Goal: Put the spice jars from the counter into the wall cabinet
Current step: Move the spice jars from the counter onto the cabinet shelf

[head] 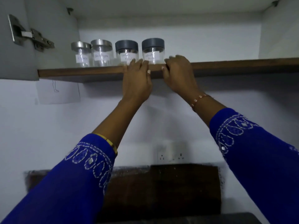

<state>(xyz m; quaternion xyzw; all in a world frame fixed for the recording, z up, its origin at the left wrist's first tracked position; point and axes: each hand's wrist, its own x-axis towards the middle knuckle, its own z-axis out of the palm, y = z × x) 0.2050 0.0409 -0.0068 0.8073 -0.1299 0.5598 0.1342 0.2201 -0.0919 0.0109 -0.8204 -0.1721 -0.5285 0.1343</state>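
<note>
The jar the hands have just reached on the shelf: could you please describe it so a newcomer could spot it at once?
Look inside the open wall cabinet, along its brown wooden shelf holding four clear labelled jars in a row. It is the rightmost jar, just above both hands. It has a dark grey lid like its neighbour, unlike the two steel-lidded ones.

Four clear glass spice jars with white handwritten labels stand upright in a row near the front edge of the brown wooden cabinet shelf (80, 72): two steel-lidded jars (81, 54) (101, 53) at left, two grey-lidded jars (127, 51) (152, 50) at right.
</note>
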